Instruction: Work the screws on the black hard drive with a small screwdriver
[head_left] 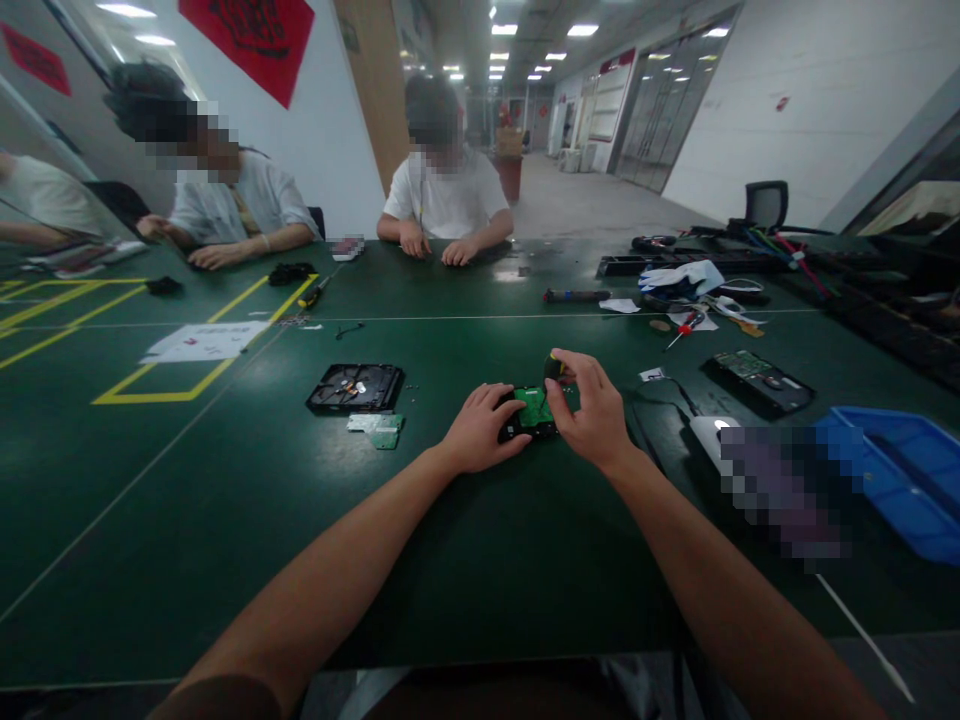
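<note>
A hard drive [533, 406] with a green circuit board facing up lies on the green table. My left hand [482, 428] grips its left side, thumb and fingers on the edges. Above the board my right hand [594, 412] is closed round a screwdriver [553, 370] with a black and yellow handle. The screwdriver stands nearly upright, its shaft pointing down at the board; whether the tip sits in a screw I cannot tell. To the left are another hard drive [355, 387] and a loose circuit board [377, 430], with tiny screws beside them.
On the right lie a third hard drive [757, 382], a partly blurred device with a cable, and a blue plastic tray [900, 480]. Farther back are a red screwdriver [685, 326], gloves [681, 279] and cables. A yellow-handled screwdriver [313, 292] lies back left. Co-workers sit across the table.
</note>
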